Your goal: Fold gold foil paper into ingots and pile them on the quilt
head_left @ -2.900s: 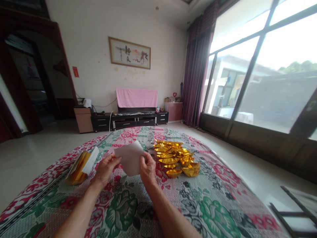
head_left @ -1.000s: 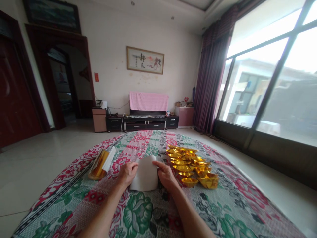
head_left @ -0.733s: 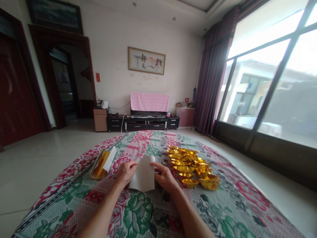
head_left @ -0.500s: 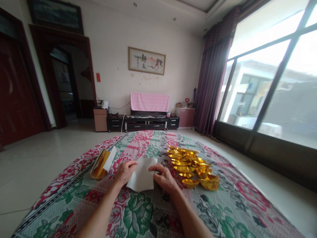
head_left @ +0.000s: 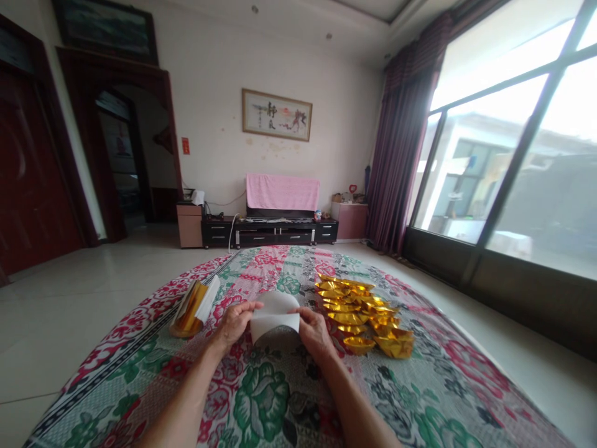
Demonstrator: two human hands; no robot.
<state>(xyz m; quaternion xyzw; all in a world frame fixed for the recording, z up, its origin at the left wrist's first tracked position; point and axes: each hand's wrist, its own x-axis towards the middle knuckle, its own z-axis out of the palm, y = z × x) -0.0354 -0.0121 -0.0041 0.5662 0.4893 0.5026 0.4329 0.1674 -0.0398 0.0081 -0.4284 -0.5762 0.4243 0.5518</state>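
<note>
A sheet of paper point(head_left: 275, 322), its white side showing, is bent into a curve between my hands above the cloth. My left hand point(head_left: 237, 322) pinches its left edge between thumb and fingers. At the right edge, my right hand point(head_left: 313, 328) grips it the same way. To the right of my right hand sit several gold foil paper ingots point(head_left: 359, 314), set out in rows. Left of my left hand lies a stack of gold and white paper sheets point(head_left: 194, 308), curled and leaning on something round and tan beneath.
A floral cloth point(head_left: 261, 398) in red, green and grey covers the round table. Beyond it stands a low black cabinet point(head_left: 280, 233) with a pink towel point(head_left: 282, 191) draped above. A large window point(head_left: 494, 162) and purple curtain point(head_left: 398, 130) are at the right.
The sheet was lying nearly flat; now it is bowed up and creased across. My right hand has moved from over the sheet to its right edge. The foil ingots have not moved.
</note>
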